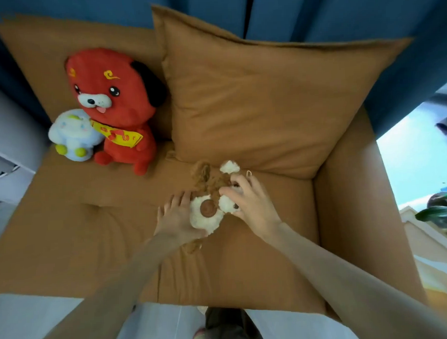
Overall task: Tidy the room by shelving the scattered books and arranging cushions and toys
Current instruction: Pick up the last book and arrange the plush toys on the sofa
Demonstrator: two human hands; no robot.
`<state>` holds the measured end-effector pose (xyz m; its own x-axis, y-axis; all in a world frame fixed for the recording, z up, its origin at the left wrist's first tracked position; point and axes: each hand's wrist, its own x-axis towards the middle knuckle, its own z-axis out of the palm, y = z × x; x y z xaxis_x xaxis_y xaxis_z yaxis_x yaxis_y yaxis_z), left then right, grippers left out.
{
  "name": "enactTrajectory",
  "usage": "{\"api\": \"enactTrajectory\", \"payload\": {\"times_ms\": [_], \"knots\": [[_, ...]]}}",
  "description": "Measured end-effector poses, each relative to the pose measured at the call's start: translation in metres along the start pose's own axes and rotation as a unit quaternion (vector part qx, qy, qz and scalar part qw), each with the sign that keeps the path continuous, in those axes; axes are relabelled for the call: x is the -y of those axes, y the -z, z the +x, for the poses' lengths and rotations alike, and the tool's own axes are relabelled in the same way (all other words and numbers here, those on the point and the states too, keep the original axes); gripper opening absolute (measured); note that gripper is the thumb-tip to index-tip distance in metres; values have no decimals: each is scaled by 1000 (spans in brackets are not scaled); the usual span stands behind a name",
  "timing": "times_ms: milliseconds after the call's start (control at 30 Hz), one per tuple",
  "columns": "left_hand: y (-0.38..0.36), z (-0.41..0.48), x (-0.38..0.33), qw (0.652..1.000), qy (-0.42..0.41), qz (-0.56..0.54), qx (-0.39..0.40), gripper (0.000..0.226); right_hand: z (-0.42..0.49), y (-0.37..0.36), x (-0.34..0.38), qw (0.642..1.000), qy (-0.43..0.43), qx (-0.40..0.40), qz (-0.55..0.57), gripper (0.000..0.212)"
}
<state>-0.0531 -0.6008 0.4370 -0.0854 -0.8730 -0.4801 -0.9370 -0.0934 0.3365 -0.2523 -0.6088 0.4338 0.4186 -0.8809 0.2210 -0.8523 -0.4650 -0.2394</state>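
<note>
On sofa seat (93,237): brown-white plush toy (208,213) between hands. Straight fingers of left hand (177,216) flat against its left side; right hand (246,201) fingers curled, gripping right side.

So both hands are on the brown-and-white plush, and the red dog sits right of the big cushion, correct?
Not quite. The left hand and right hand are on the brown-and-white plush, but the red dog sits left of the big cushion, not right; the head view shows it.
</note>
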Motion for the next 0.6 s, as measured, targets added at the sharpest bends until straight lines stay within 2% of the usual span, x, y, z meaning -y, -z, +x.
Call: {"api": "enactTrajectory", "payload": {"times_ms": [67, 167, 300, 367, 433, 533, 600], "knots": [[18, -22, -5, 1000, 14, -1, -24, 116, 1, 28, 19, 998, 33, -44, -8, 74], [42, -47, -10, 997, 16, -64, -49, 115, 0, 61, 43, 993, 66, -98, -12, 62], [63, -81, -9, 987, -6, -143, -67, 101, -5, 102, 62, 990, 97, -107, 6, 49], [68, -97, -10, 978, -6, -194, -82, 108, -8, 126, 69, 994, 49, -85, 47, 59], [70, -108, -12, 969, -11, -229, -93, 114, -10, 146, 71, 991, -34, -21, 124, 75], [75, -119, -23, 964, -26, -255, -69, 113, -11, 166, 67, 935, -106, 81, 329, 93], [76, -121, -33, 967, -35, -247, -51, 112, -12, 175, 61, 912, -117, 107, 378, 94]]}}
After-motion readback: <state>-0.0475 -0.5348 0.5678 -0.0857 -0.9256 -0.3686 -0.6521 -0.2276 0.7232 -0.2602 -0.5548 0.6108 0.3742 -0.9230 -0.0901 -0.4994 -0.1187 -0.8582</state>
